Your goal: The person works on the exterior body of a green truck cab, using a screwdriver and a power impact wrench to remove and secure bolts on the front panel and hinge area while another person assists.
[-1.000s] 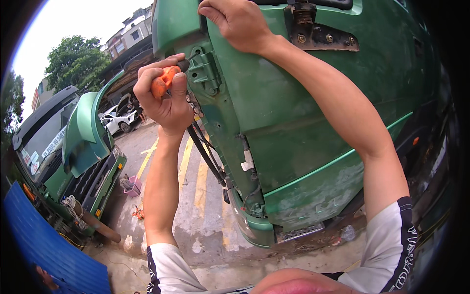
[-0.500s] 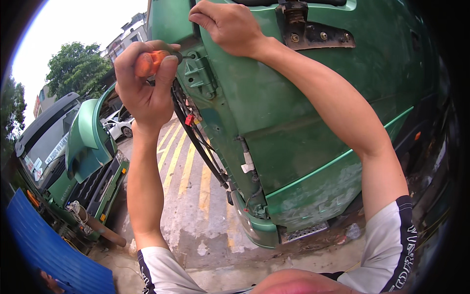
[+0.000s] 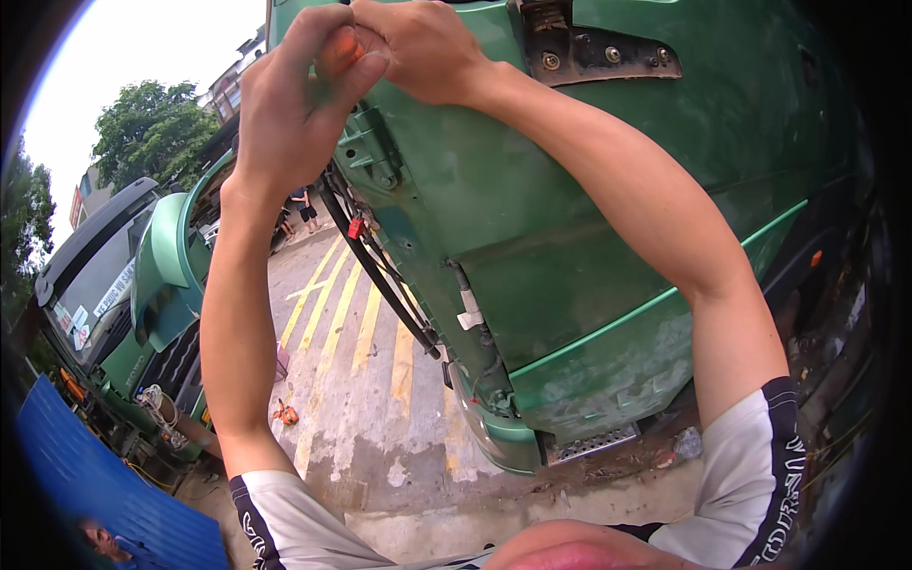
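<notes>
My left hand (image 3: pixel 294 104) is raised and wrapped round the orange handle of a screwdriver (image 3: pixel 342 47); the shaft is hidden. Right beside it, touching or nearly so, my right hand (image 3: pixel 423 47) is closed at the front edge of a green truck cab (image 3: pixel 570 180). Its fingertips are hidden, and I cannot make out what they hold. Below both hands, a green hinge-like bracket (image 3: pixel 366 147) is fixed to the cab's edge. Black cables (image 3: pixel 366 256) with a red connector (image 3: pixel 356 228) hang down along that edge.
A rusty dark bracket (image 3: pixel 608 52) with bolts sits high on the cab. Another green truck (image 3: pixel 123 285) stands left, behind a blue corrugated sheet (image 3: pixel 104 484). An orange tool (image 3: pixel 285 411) lies on the striped ground. One person (image 3: pixel 306 209) stands far off; another (image 3: pixel 104 543) is at lower left.
My left hand has moved up and right with the screwdriver, coming against or close to my right hand. My right hand has shifted slightly left. The orange tool on the ground has come into view.
</notes>
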The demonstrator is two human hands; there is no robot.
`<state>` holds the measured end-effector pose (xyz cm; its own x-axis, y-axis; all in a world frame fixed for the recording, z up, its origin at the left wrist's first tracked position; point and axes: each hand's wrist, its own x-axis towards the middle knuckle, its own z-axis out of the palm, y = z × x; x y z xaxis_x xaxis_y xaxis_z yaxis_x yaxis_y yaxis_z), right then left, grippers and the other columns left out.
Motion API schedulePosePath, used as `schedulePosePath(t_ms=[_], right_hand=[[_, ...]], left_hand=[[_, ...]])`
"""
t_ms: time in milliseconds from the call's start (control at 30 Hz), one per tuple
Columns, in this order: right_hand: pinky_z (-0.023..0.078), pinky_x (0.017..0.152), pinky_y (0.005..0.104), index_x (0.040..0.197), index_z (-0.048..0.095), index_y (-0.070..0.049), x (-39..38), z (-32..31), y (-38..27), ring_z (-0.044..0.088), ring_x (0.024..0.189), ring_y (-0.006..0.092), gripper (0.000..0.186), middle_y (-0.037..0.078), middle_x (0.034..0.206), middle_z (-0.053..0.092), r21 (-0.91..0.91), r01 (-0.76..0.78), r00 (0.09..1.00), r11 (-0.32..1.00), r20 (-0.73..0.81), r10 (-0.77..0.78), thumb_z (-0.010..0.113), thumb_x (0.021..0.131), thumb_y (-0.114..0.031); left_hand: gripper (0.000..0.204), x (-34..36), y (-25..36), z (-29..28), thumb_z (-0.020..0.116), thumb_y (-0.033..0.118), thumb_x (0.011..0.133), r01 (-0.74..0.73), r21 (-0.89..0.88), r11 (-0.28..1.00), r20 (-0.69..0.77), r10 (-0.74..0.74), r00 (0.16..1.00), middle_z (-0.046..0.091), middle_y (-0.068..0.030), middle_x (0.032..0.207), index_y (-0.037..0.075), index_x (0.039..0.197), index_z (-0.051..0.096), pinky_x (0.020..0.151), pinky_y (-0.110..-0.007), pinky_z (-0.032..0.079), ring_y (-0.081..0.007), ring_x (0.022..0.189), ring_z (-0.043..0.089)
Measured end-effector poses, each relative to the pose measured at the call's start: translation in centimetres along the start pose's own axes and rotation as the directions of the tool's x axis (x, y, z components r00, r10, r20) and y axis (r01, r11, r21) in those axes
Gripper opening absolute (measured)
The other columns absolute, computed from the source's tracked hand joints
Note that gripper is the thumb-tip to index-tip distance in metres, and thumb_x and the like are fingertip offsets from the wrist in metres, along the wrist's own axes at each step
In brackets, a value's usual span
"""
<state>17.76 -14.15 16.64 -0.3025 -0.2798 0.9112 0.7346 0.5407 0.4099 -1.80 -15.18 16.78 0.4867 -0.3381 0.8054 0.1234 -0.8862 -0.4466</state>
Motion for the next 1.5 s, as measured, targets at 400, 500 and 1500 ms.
schedulePosePath(t_ms=[400, 500, 1500], right_hand=[[0.053, 0.067, 0.0477, 0.1, 0.071, -0.014, 0.0, -0.2, 0.4, 0.07, 0.077, 0.0361, 0.013, 0.012, 0.082, 0.073, 0.001, -0.006, 1.0, 1.0, -0.01, 0.006, 0.063, 0.097, -0.024], [0.05, 0.065, 0.0507, 0.096, 0.063, -0.004, 0.3, -0.3, -0.6, 0.066, 0.075, 0.0429, 0.014, 0.022, 0.081, 0.067, 0.096, 0.059, 0.994, 0.994, -0.099, -0.05, 0.061, 0.099, -0.018], [0.05, 0.064, 0.0458, 0.092, 0.066, -0.005, 0.8, -0.4, -2.2, 0.065, 0.073, 0.039, 0.016, 0.018, 0.08, 0.066, -0.135, 0.058, 0.997, 0.989, 0.06, -0.05, 0.063, 0.098, -0.02]], left_hand=[[0.024, -1.2, -1.3, 1.2, 0.071, 0.012, 0.096, 0.066, -0.038, 0.997, -0.08, -0.068, 0.994, 0.072, -0.0102, 0.093, 0.006, 0.116, 0.059, 0.074, -0.033, 0.056, -0.0198, 0.085, 0.073], [0.021, -4.8, -3.8, 0.9, 0.066, 0.005, 0.099, -0.043, -0.346, 0.937, -0.325, -0.077, 0.943, 0.072, -0.0136, 0.1, 0.003, 0.116, 0.054, 0.08, -0.034, 0.057, -0.0206, 0.092, 0.072], [0.017, -5.1, -0.8, -2.2, 0.074, 0.006, 0.094, -0.051, -0.029, 0.998, -0.35, 0.038, 0.936, 0.074, -0.0084, 0.096, 0.0, 0.107, 0.065, 0.075, -0.028, 0.06, -0.0121, 0.086, 0.071]])
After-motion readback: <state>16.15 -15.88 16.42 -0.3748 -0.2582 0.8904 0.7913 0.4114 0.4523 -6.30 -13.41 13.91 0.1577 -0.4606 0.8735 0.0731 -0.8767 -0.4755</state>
